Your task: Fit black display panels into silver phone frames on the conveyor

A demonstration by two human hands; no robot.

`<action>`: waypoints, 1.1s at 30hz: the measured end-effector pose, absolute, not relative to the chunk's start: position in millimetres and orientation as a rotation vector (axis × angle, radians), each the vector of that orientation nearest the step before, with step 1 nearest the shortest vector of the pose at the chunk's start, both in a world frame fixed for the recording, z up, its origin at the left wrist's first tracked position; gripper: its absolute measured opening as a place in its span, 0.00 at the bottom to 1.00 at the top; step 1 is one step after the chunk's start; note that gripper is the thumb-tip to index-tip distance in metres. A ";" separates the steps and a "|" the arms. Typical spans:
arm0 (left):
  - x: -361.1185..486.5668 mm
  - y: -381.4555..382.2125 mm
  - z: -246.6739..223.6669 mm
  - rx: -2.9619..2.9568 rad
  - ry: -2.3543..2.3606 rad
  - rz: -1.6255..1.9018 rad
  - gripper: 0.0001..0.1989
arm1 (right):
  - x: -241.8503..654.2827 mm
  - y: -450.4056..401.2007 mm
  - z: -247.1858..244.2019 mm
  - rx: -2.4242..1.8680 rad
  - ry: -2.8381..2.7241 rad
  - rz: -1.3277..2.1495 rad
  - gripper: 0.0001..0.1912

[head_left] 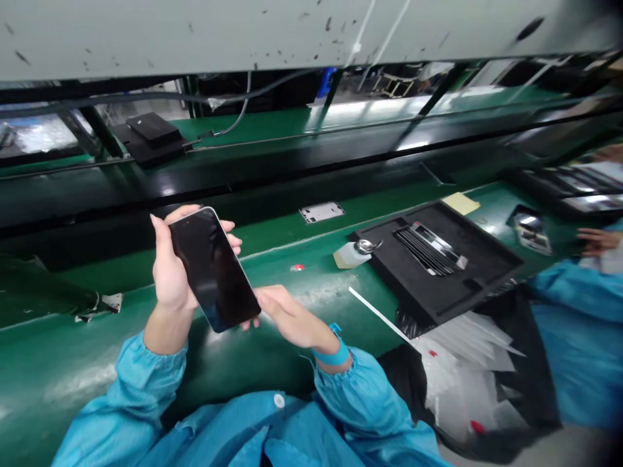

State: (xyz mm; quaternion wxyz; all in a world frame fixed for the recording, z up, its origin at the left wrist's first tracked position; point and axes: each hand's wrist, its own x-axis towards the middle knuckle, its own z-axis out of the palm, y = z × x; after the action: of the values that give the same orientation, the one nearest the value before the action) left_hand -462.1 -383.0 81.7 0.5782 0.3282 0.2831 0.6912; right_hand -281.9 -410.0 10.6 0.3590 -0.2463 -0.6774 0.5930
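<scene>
A black-screened smartphone with a light frame is held tilted above the green bench. My left hand is wrapped round its left side and upper end, with fingertips showing beyond the far edge. At the phone's lower right corner, my right hand pinches the edge, thumb near the corner and fingertips partly hidden under it. A blue band circles my right wrist. Beyond the phone, a flat light-coloured phone-shaped plate lies on the bench.
To the right are a small bottle, a black tray bearing a stack of dark strips, a yellow pad, clear plastic sheets and another phone-like item. A person's hand shows at far right.
</scene>
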 end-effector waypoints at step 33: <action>-456.0 -372.4 71.8 0.729 0.857 1.742 0.17 | -326.2 -425.2 -21.0 -0.573 -1.452 1.873 0.35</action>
State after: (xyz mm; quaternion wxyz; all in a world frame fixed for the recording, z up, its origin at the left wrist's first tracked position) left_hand -456.0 -372.4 71.8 0.5090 0.3026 0.3559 0.7230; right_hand -326.2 -425.2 -21.0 0.3445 -0.2206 -0.5590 0.7212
